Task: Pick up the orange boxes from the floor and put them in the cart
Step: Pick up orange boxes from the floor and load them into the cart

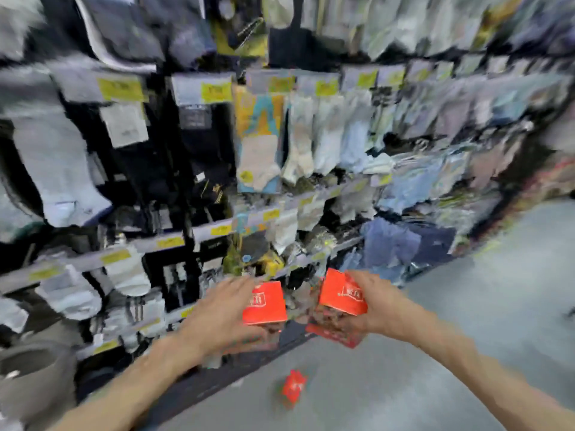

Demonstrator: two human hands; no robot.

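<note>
Orange cardboard boxes with white print sit one in each of the person's hands, both held up in front of the sock shelves. The left hand (217,315) grips a rectangular orange box (264,303) from its left side, fingers curled round the far edge. The right hand (373,309) grips a second orange box (342,295) from its right side, tilted, and a darker red-printed pack (334,332) shows just beneath that box in the same grip; the blur hides how the two are stacked. The two held boxes are near each other but apart. A third small orange box (294,387) lies on the grey floor (466,306), below the held boxes and between the forearms. Behind the held boxes stand the store shelves (174,244) hung with packaged socks and yellow price tags.
</note>
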